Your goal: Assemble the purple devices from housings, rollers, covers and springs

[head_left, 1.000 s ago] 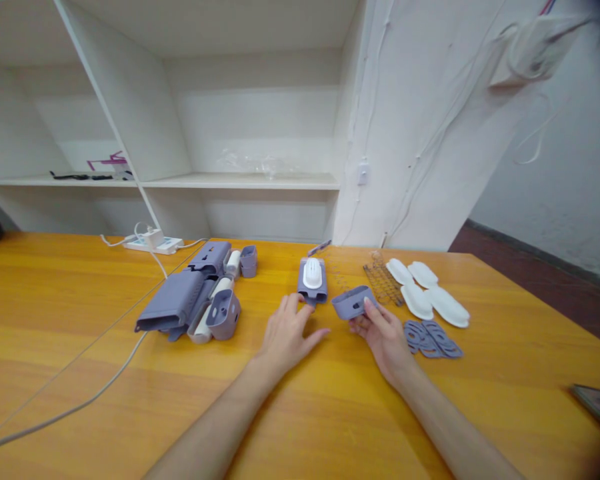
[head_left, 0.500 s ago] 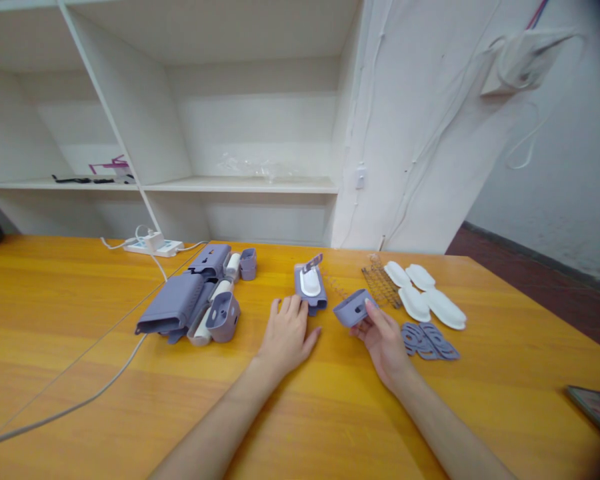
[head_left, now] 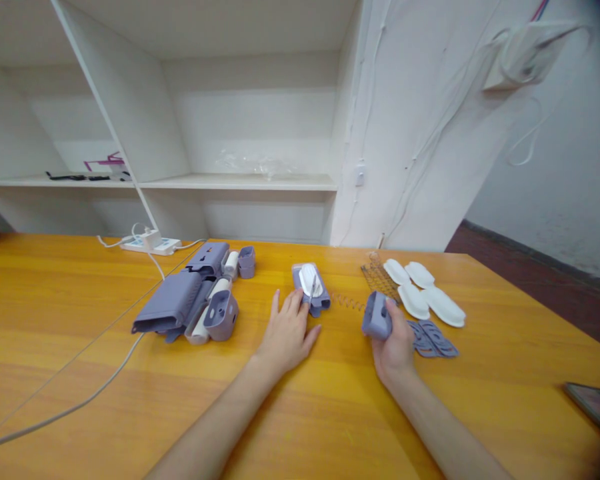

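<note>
My right hand [head_left: 394, 347] grips a hollow purple plastic casing [head_left: 375, 316] above the table, its open end turned to the left. My left hand [head_left: 289, 333] lies palm down with fingers stretched and the thumb out to the right. Its fingertips reach the near edge of a purple plastic piece [head_left: 321, 303] topped by a white oval part [head_left: 307, 272]. A thin shiny strip [head_left: 313, 287] shows on the oval; its kind is unclear. Between that piece and the casing lies a thin coil spring [head_left: 347, 301].
Several springs [head_left: 380, 275], white oval shells [head_left: 445, 308] and flat purple cut-out pieces [head_left: 434, 339] lie at right. Purple housings [head_left: 167, 297], white cylinders and small purple cups [head_left: 247, 261] stand at left. A power strip [head_left: 157, 245] and cables lie behind them. A dark flat device [head_left: 595, 403] rests far right.
My right hand has turned the casing and moved it slightly right, uncovering more of the spring. The strip on the white oval has tilted to another angle. My left hand stays nearly in place.
</note>
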A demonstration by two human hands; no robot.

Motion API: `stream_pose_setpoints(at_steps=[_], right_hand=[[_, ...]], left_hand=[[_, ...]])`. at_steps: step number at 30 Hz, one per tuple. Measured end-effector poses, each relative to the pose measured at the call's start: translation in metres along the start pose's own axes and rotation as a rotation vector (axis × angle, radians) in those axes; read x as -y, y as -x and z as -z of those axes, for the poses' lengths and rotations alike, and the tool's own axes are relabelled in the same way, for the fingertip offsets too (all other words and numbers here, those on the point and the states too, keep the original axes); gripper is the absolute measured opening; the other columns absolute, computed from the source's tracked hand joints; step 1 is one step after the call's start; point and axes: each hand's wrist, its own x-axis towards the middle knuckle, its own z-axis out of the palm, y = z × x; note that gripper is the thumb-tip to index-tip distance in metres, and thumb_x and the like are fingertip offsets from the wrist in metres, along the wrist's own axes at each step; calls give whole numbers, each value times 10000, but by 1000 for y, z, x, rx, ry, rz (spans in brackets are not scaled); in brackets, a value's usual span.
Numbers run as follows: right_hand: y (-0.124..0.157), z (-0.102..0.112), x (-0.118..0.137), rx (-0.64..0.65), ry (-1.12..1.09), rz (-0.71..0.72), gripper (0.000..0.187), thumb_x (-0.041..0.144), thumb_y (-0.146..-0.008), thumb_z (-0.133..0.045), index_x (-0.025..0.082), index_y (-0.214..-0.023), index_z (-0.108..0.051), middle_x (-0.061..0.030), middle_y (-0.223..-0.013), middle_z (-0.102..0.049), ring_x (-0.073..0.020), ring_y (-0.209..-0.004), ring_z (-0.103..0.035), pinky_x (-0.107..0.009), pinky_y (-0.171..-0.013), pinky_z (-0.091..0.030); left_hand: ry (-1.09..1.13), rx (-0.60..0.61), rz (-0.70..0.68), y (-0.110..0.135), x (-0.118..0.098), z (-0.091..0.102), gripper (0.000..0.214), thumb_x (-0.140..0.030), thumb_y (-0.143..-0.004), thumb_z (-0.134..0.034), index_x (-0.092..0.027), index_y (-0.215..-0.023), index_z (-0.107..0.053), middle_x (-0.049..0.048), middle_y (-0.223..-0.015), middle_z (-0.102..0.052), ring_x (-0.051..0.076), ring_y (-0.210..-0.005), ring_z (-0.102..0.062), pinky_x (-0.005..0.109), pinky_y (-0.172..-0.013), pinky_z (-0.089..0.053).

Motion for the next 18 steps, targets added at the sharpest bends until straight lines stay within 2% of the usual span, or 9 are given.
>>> stream_pose_setpoints(at_steps=[4,6,9,11,13,18], right_hand=[[-4,6,-6,-41,54,98,246,380,-740,-652,182,-885,-663,15,-889,-668,-139,-834,-603,-219,-680,-483],[-5,7,-8,-21,36,93,275,380,-751,-643,187,-945,-661,6,-962,-668,-150,-904,-600,-232,-729,-486],[-7,8,-10,-29,23,88,310,398,-764,-626,192,-994,-649,-5,-1023,-656,-162,-943,-598,-244,-720,-499],[-7,7,-11,-47,15,75,324,410,-759,-628,191,-997,-647,-9,-1022,-653,-162,-929,-601,-240,-690,-505],[-7,7,-10,-54,-1,50,332,417,-745,-641,193,-988,-649,-4,-993,-654,-153,-884,-607,-230,-655,-506],[-7,5,-9,-65,-54,47,312,406,-697,-684,179,-910,-668,17,-894,-653,-118,-781,-596,-201,-616,-491]], left_hand=[[-69,-16,154,4,-13,-3,405,-360,-864,-408,-124,-1184,-484,153,-1072,-564,295,-1047,-499,552,-1025,-228],[-74,-32,176,6,-14,-4,397,-356,-859,-413,-125,-1172,-488,171,-1132,-540,312,-1091,-473,548,-1003,-258],[-69,-48,110,6,-9,-6,353,-347,-855,-418,-146,-1131,-507,173,-1390,-360,322,-1281,-309,540,-1042,-206],[-49,-32,64,5,-5,-7,351,-333,-858,-410,-158,-1151,-492,144,-1461,-269,298,-1334,-239,532,-1062,-178],[-44,-12,53,4,-4,-7,360,-338,-858,-409,-161,-1162,-485,137,-1465,-269,291,-1328,-255,532,-1064,-177],[-160,-4,110,4,-14,-3,339,-355,-866,-405,-134,-1087,-536,162,-1351,-412,290,-1154,-428,531,-1038,-215]])
